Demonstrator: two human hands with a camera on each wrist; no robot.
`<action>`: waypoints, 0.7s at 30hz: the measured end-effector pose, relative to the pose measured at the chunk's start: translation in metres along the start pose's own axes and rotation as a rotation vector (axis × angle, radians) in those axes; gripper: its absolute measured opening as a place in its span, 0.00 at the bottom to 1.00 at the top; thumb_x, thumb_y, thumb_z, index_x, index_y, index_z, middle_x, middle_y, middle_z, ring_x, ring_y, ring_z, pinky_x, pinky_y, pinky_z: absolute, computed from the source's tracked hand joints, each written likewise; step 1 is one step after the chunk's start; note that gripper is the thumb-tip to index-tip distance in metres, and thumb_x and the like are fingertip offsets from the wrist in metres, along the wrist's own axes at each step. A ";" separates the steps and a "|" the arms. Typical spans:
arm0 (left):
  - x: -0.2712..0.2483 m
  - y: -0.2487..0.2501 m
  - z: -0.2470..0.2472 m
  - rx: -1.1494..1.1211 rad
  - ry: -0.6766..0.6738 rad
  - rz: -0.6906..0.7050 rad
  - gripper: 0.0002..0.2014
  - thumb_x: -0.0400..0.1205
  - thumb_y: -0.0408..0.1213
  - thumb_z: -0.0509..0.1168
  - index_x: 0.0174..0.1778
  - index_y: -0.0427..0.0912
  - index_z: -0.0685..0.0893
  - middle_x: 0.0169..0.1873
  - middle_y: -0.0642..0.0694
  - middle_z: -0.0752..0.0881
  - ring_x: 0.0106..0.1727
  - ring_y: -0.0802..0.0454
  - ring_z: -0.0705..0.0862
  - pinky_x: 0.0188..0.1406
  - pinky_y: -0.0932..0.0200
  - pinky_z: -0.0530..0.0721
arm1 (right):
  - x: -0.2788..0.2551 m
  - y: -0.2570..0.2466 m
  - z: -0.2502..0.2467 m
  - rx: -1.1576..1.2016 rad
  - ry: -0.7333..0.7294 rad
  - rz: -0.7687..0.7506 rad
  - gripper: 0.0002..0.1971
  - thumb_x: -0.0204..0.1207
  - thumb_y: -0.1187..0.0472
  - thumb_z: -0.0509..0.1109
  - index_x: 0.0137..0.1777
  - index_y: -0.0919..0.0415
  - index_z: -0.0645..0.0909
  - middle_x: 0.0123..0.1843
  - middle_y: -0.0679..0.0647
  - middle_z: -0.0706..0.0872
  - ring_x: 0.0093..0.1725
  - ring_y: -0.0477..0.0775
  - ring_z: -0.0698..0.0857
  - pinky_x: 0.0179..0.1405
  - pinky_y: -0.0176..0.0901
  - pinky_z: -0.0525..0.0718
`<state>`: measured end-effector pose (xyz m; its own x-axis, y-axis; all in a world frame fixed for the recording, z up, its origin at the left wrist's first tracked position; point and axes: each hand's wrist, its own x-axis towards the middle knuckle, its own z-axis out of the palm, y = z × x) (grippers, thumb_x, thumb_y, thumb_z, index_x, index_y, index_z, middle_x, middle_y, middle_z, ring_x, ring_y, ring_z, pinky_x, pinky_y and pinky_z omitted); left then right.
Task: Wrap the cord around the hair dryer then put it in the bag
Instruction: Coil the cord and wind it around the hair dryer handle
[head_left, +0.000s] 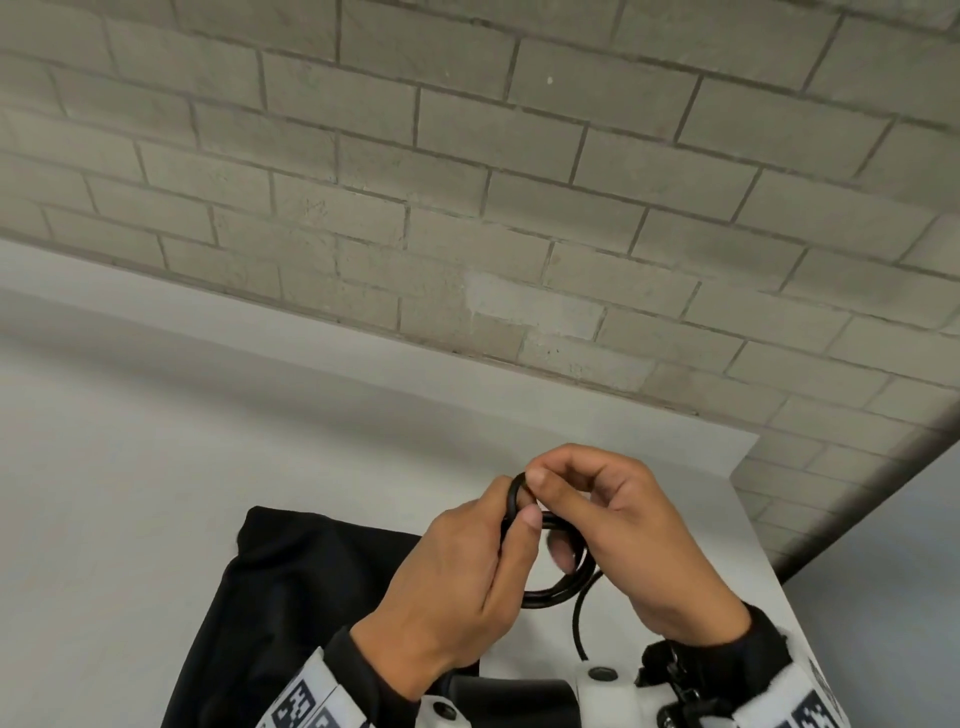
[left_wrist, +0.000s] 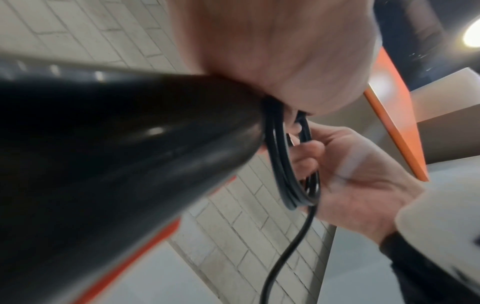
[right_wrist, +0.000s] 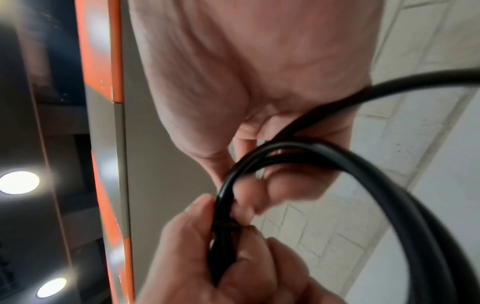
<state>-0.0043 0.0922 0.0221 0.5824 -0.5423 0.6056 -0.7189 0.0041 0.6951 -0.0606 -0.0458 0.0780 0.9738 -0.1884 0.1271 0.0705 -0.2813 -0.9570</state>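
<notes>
Both hands hold a small coil of the black cord (head_left: 558, 590) above the table. My left hand (head_left: 511, 525) pinches the coil's top between thumb and fingers. My right hand (head_left: 550, 501) curls its fingers round the same loops (right_wrist: 337, 156) from the other side. One loose strand (head_left: 576, 623) drops from the coil toward the hair dryer (head_left: 509, 696), seen dark at the bottom edge between my wrists. In the left wrist view the dryer's black body (left_wrist: 116, 154) lies against my left palm; how it is held is hidden. The black bag (head_left: 291, 571) lies flat on the table, left of my hands.
The white table (head_left: 156, 467) runs up to a grey brick wall (head_left: 467, 182). Its right edge (head_left: 748, 462) falls just right of my hands. An orange and grey panel (right_wrist: 103, 102) shows in the wrist views.
</notes>
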 end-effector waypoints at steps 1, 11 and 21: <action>0.000 -0.001 0.001 0.006 0.012 -0.005 0.13 0.87 0.49 0.50 0.49 0.49 0.77 0.23 0.64 0.73 0.22 0.64 0.72 0.26 0.77 0.65 | -0.001 0.001 0.000 0.031 0.021 0.031 0.08 0.78 0.58 0.70 0.43 0.61 0.87 0.35 0.51 0.86 0.22 0.57 0.71 0.24 0.44 0.71; -0.006 -0.001 0.008 -0.041 0.055 -0.051 0.11 0.85 0.54 0.46 0.63 0.68 0.60 0.27 0.66 0.80 0.19 0.61 0.73 0.20 0.74 0.64 | -0.006 0.004 -0.001 0.133 0.097 0.181 0.04 0.76 0.59 0.73 0.45 0.59 0.84 0.32 0.73 0.78 0.14 0.52 0.66 0.18 0.36 0.67; -0.006 -0.010 0.006 -0.053 0.123 -0.098 0.12 0.84 0.61 0.44 0.55 0.65 0.67 0.22 0.55 0.77 0.17 0.56 0.71 0.16 0.64 0.66 | -0.021 0.027 -0.013 -0.043 -0.071 -0.021 0.12 0.67 0.63 0.81 0.50 0.55 0.86 0.44 0.56 0.93 0.47 0.52 0.91 0.51 0.37 0.84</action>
<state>-0.0026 0.0902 0.0091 0.6929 -0.4357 0.5745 -0.6375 0.0021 0.7704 -0.0823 -0.0622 0.0526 0.9853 -0.1149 0.1267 0.0832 -0.3251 -0.9420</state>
